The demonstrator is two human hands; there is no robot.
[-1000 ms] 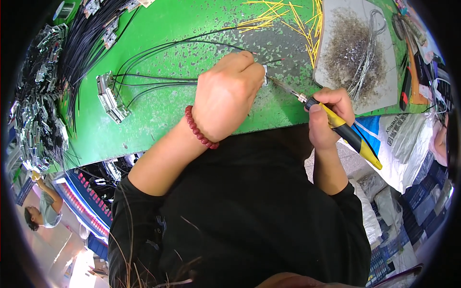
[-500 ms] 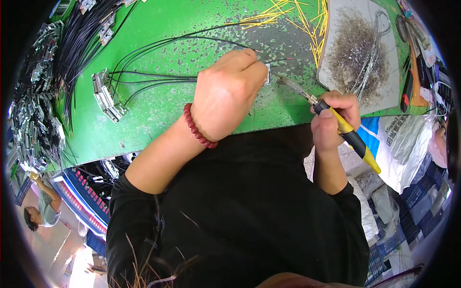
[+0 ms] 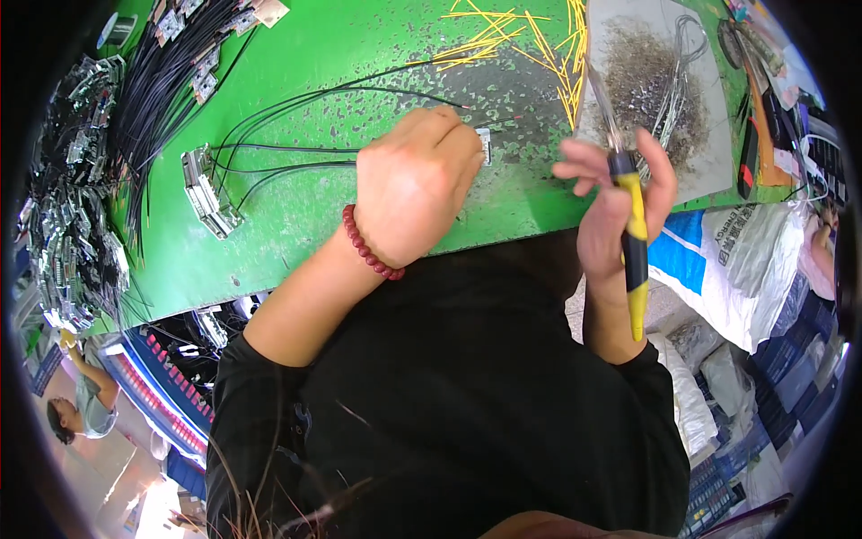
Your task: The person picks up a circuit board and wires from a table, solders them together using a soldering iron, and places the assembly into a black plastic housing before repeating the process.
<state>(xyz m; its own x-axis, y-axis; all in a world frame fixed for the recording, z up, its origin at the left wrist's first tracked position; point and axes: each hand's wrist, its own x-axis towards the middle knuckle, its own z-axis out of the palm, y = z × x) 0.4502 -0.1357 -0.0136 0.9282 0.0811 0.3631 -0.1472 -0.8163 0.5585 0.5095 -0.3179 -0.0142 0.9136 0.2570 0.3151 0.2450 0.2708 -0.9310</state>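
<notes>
Green bench [image 3: 314,54]: our left hand [image 3: 417,184] pins a small connector [image 3: 485,145]; right hand [image 3: 620,193], at three o'clock, fist-gripping the soldering iron [image 3: 633,234], has lifted away, joint likely finished.

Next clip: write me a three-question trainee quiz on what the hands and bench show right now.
1. True or false: the right hand holds a soldering iron with a yellow-and-black handle.
2. What does the left hand press onto the green bench?
A. a small connector on black wires
B. a roll of tape
C. a screwdriver
3. Fill in: loose ____ wire pieces lie at the bench's far edge.

Key: 1 true; 2 A, the small connector; 3 yellow.
</notes>
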